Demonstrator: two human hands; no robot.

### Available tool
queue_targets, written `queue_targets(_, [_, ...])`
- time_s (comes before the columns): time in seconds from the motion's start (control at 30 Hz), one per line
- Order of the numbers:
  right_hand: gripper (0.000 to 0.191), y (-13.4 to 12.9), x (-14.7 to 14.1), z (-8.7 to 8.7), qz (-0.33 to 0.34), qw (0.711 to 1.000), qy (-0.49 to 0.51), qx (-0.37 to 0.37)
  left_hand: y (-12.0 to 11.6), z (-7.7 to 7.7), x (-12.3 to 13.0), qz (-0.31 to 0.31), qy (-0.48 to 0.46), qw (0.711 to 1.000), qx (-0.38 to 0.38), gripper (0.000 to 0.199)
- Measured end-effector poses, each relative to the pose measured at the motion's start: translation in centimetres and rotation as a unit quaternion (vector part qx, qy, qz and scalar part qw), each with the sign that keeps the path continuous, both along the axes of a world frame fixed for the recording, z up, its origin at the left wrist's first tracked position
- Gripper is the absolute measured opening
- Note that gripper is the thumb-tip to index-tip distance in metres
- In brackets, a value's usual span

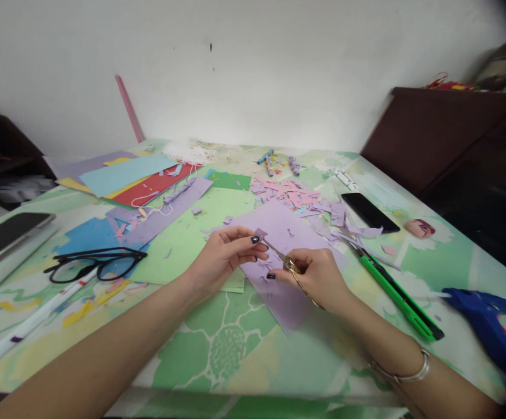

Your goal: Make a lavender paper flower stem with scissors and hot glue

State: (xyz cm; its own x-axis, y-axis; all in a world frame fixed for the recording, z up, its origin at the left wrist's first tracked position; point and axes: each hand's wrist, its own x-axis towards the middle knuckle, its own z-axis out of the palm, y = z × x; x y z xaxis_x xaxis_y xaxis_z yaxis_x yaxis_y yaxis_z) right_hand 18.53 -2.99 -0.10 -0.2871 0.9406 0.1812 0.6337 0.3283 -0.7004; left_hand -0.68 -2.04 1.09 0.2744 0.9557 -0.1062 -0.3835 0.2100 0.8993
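My left hand (231,251) pinches a small scrap of purple paper (260,233) between thumb and fingers. Held in my right hand (318,273) is a pair of small gold-coloured scissors (294,269), their tips pointing up-left at the scrap. Whether the blades are cutting into it I cannot tell. Under both hands lies a purple paper sheet (294,317) strewn with tiny purple clippings, overlapping a light green sheet (218,218). Beyond them spreads a heap of pink and purple paper scraps (290,195).
Right: a green utility knife (403,299), blue glue gun (482,320), black phone (370,212) and eraser-like block (419,228). Left: black glasses (98,265), a white pen (39,320), another phone (11,227) and coloured sheets (126,174). Small paper rolls (294,166) lie near the wall.
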Motion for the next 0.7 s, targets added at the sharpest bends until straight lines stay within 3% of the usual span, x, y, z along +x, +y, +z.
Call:
queue_targets(0.17, [0.042,-0.1,-0.21,-0.07,-0.001,0.999,0.027,-0.032,-0.04,-0.21,-0.1,-0.006,-0.012,1.0,-0.01,0.008])
queue_targets(0.7, [0.045,-0.28,-0.53,-0.11,0.014,0.999,0.046,-0.022,0.01,-0.17,0.13,-0.004,-0.038,0.999,-0.021,0.007])
